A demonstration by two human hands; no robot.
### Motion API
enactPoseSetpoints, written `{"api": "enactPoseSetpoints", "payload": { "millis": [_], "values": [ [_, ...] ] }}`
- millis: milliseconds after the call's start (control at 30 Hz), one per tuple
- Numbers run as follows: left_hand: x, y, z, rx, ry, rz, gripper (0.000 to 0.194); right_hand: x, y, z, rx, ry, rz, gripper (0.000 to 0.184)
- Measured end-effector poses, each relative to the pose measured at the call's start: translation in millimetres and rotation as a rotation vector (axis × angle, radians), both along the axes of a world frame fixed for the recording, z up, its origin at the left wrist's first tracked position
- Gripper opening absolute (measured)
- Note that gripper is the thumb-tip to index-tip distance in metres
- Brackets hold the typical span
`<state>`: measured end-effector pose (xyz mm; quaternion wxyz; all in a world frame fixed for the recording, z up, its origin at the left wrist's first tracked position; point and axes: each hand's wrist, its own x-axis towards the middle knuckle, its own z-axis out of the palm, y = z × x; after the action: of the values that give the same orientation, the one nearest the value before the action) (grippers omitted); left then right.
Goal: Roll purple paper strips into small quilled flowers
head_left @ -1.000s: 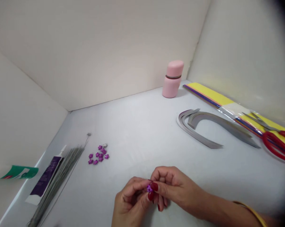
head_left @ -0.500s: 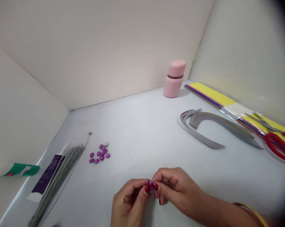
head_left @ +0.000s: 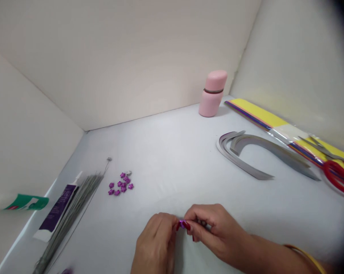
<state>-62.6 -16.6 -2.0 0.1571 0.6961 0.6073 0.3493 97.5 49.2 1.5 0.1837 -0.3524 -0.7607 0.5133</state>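
Note:
Between my fingertips is a small purple paper star (head_left: pixel 182 224), partly covered by the red-nailed fingers and thumbs. My left hand (head_left: pixel 158 239) pinches its left side, back of the hand turned up. From the right, my right hand (head_left: pixel 213 228) pinches the other side with thumb and forefinger. Farther off to the left lies a loose group of several finished purple stars (head_left: pixel 123 185), with one silver star (head_left: pixel 128 173) at its far edge.
On the left lie a bundle of thin wires (head_left: pixel 72 217), a purple and white glue tube (head_left: pixel 59 207) and a green and white tube (head_left: pixel 29 202). Grey paper strips (head_left: pixel 246 161), red-handled scissors (head_left: pixel 336 177), a yellow paper pack (head_left: pixel 257 112) and a pink bottle (head_left: pixel 212 99) are at the right and back.
My left hand has rolled over so its back faces up more, its fingers still at the purple star. My right hand has hardly moved. The view has shifted slightly.

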Motion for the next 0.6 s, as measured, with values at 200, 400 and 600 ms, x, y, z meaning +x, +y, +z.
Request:
{"api": "enactPoseSetpoints", "payload": {
  "millis": [200,400,600],
  "values": [
    [4,0,-2.1,0.020,0.006,0.036,0.017,-1,0,-0.9,-0.150,0.061,-0.025,0.025],
    [7,-1,-7.0,0.060,-0.008,0.060,0.018,-7,-2,1.0,-0.720,0.263,-0.032,0.039],
    [14,-4,-12.2,0.179,0.038,0.049,0.015,-11,-1,7.6,-1.003,0.271,0.030,0.050]
  ]
}}
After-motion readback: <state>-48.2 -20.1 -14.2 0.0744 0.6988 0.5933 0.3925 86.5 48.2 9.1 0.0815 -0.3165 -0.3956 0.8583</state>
